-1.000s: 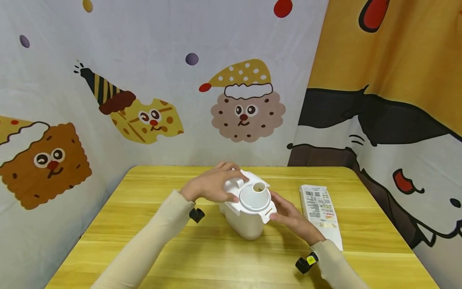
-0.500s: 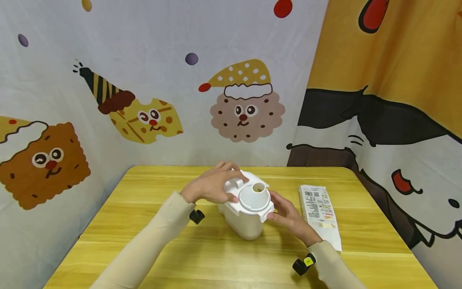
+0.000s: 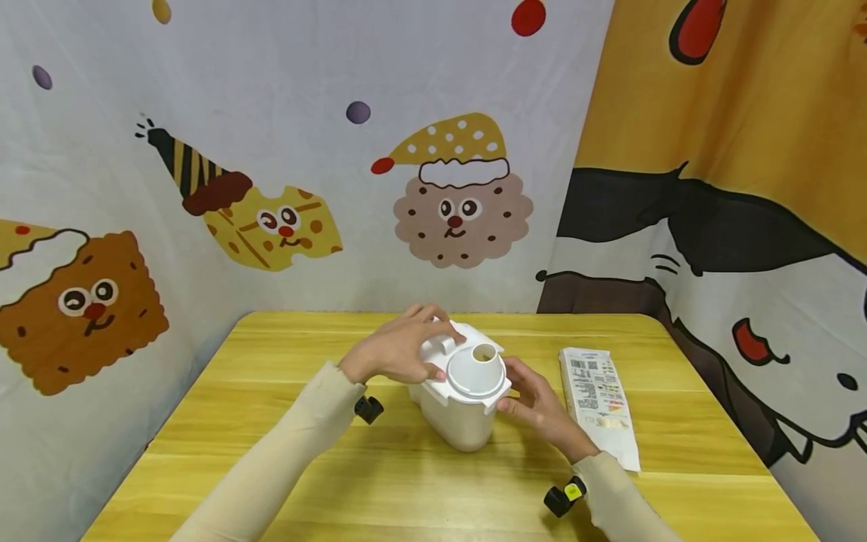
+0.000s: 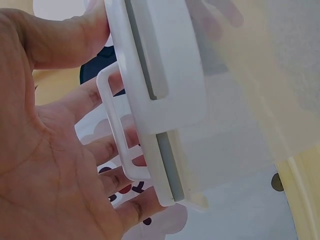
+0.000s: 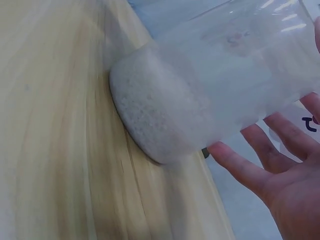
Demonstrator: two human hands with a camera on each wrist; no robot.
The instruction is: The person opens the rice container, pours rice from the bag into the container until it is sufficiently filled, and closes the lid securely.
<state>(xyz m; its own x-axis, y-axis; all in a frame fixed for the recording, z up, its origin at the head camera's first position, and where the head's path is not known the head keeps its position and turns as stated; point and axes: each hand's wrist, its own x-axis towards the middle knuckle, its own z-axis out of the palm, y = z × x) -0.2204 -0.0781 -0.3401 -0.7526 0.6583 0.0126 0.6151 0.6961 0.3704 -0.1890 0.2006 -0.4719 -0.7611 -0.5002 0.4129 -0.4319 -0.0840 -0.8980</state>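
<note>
A translucent white storage container (image 3: pixel 460 429) stands on the wooden table, with a white lid (image 3: pixel 472 333) on top. The lid carries a round raised spout (image 3: pixel 482 370) and a loop handle (image 4: pixel 114 120). My left hand (image 3: pixel 398 345) grips the lid across its width, thumb on the near edge and fingers reaching past the handle. At the container's right end, my right hand (image 3: pixel 540 410) has its thumb at the side latch (image 3: pixel 491 405) and its fingertips against the far side. Pale grainy contents (image 5: pixel 157 102) show in the bottom in the right wrist view.
Right of the container lies a flat white printed packet (image 3: pixel 599 403) on the table (image 3: pixel 325 482). A cartoon-printed curtain (image 3: pixel 298 75) hangs behind the table and on both sides. Black cameras (image 3: pixel 368 409) are strapped to both wrists.
My right hand has moved slightly left, pushing the side latch from sticking outward to folded down against the container. My left hand has stayed on the lid.
</note>
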